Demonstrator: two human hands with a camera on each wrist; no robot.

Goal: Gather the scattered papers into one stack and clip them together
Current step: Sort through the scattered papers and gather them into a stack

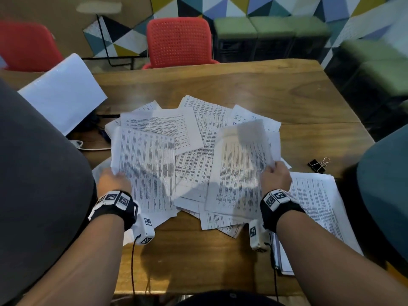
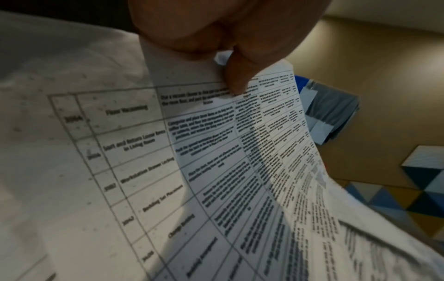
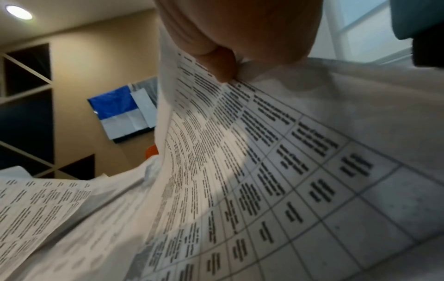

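Observation:
Several printed sheets lie scattered in a loose pile [image 1: 194, 133] in the middle of the wooden table [image 1: 287, 96]. My left hand [image 1: 113, 180] pinches the left edge of one printed sheet [image 1: 145, 164]; in the left wrist view the thumb [image 2: 236, 74] presses on that sheet [image 2: 216, 152]. My right hand [image 1: 276, 176] pinches the right edge of another sheet [image 1: 238, 173], lifted and blurred; the right wrist view shows a finger [image 3: 223, 64] on this sheet [image 3: 264, 171]. A neater stack of papers [image 1: 315, 208] lies to the right. A black binder clip [image 1: 318, 165] sits beyond it.
Red chairs [image 1: 178, 40] stand behind the table, green stools [image 1: 271, 29] at the back right. A white sheet [image 1: 64, 93] slants at the left above a white cable [image 1: 88, 146]. Dark chair backs flank me: grey [image 1: 39, 173] on the left, teal [image 1: 384, 191] on the right.

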